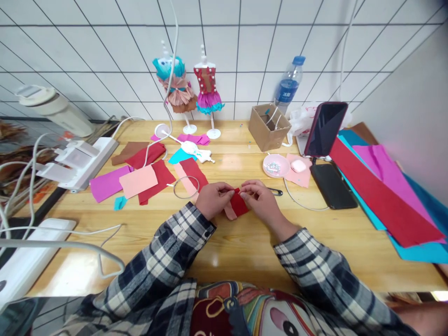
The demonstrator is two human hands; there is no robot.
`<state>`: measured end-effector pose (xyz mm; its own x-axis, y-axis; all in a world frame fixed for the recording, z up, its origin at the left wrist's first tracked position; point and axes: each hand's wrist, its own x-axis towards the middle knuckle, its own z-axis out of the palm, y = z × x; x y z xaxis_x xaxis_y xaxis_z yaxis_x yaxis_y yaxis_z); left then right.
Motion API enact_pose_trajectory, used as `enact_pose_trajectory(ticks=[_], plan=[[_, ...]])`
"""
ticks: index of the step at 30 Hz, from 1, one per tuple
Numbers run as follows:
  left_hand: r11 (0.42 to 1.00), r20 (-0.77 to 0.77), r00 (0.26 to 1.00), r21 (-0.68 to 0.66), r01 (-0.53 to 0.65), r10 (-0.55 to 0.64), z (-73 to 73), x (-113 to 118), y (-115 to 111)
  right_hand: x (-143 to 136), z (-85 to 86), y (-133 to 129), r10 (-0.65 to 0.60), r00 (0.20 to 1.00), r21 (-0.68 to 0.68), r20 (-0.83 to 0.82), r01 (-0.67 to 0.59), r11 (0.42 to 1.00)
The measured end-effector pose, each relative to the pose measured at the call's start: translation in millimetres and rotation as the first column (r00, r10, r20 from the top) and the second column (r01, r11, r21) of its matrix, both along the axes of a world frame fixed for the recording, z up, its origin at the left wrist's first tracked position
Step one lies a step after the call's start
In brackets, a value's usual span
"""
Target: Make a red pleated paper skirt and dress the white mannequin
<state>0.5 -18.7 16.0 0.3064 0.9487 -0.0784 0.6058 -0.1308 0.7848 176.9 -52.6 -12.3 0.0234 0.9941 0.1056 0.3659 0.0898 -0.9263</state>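
My left hand [215, 200] and my right hand [262, 199] meet over the middle of the table. Both are closed, their fingertips pinching the top of a small piece of red crepe paper [239, 205]. A pink crepe paper strip [230, 213] shows under its lower left edge; whether the two are joined I cannot tell. Just beyond my right hand a black looped handle [277, 191] sticks out, the rest hidden. A thin round hoop [186, 186] lies left of my left hand, over pink and red pieces [194, 172].
Cut crepe paper pieces [138, 181] and a lying white mini mannequin [194, 150] are at left. Two dressed mini mannequins [209, 88] stand behind. Rightward are a cardboard box [269, 127], pink bead dish [276, 166], propped phone [325, 128], black device [334, 185] and long crepe sheets [385, 191].
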Motion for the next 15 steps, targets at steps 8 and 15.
enact_pose_trajectory(ticks=[8,15], plan=[[0.999,0.027,1.000,0.041,0.011,-0.013,-2.5,0.5,-2.4,-2.7,-1.2,-1.0,-0.062,0.996,0.080,0.066,0.057,0.995],[1.000,0.112,0.994,0.016,0.003,-0.005,0.1,0.3,-4.0,-2.0,3.6,-3.1,-0.082,0.984,0.181,0.156,0.053,0.982]])
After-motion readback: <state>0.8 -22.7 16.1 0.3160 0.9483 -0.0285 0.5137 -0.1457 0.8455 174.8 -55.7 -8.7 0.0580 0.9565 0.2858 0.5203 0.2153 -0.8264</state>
